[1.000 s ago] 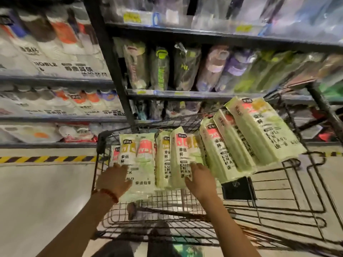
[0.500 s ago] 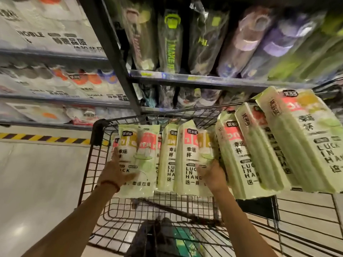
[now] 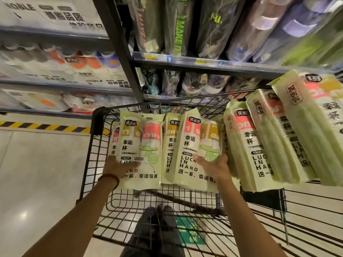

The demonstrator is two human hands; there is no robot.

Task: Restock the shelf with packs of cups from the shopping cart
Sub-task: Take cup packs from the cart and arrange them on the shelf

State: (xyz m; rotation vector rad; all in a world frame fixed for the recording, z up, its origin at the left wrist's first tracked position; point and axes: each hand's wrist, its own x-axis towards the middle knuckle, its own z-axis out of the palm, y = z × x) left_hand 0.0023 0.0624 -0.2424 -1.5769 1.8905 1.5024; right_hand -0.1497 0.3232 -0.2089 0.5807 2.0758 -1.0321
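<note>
rightmost pack [image 3: 315,127]: cut by right edge | upper shelf goods [image 3: 259,25]: blurred | far-left pack [image 3: 114,143]: mostly hidden

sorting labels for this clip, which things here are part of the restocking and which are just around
Job: left hand gripping left pack; right hand gripping right pack; spare packs; shopping cart; shelf.
Just around: hazard tape; green floor sticker; dark bagged goods.
</note>
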